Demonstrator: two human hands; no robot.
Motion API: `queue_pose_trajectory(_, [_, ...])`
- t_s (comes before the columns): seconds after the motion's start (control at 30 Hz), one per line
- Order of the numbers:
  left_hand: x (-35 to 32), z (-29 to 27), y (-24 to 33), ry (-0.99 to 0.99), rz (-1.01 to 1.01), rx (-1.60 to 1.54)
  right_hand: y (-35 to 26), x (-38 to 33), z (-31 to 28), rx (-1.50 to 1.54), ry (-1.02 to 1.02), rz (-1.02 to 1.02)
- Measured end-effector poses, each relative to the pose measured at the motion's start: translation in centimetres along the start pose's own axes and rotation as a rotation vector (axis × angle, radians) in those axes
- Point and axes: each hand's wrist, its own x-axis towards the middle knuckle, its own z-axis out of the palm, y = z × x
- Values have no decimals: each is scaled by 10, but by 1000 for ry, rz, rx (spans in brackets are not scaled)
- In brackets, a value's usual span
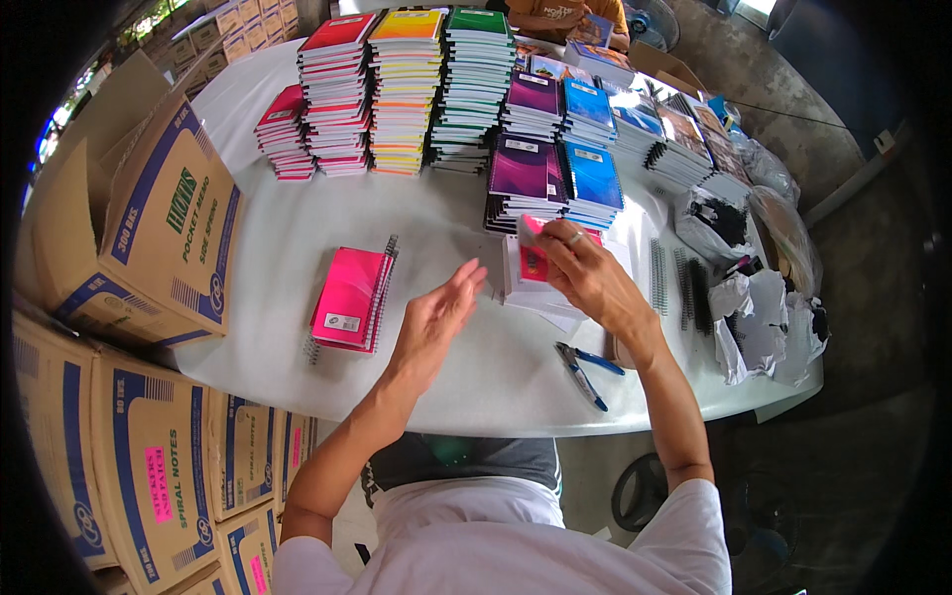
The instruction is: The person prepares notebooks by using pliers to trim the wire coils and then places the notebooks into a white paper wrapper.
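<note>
My right hand [587, 266] has its fingers closed on a pink notebook cover [533, 260], lifted above a stack of white pages [540, 291]. My left hand [443, 315] is raised over the table, fingers stretched out and nothing in them. To its left lies a small pile of pink spiral notebooks [349, 286], with wire coils showing along the right side. Below my right hand, blue-handled pliers [585, 375] rest on the table, their handles spread.
Tall notebook stacks in red [335, 89], yellow [405, 89], green [476, 89], purple [526, 174] and blue [592, 178] line the back. Wire coils [694, 293] and plastic bags [749, 322] lie right. Cardboard boxes [149, 238] stand left. Another person [555, 15] sits across the table.
</note>
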Motion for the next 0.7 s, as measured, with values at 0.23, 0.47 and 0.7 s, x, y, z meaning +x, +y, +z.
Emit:
queue_pose_trajectory(0.23, [37, 37, 18, -42, -184, -122, -20, -7, -5, -51, 123, -16])
queue_pose_trajectory(0.47, [60, 32, -23, 183, 392, 655, -4, -7, 27, 604, 171, 468])
queue_pose_trajectory(0.7, [74, 35, -24, 170, 277, 682, 21, -4, 6, 694, 473, 572])
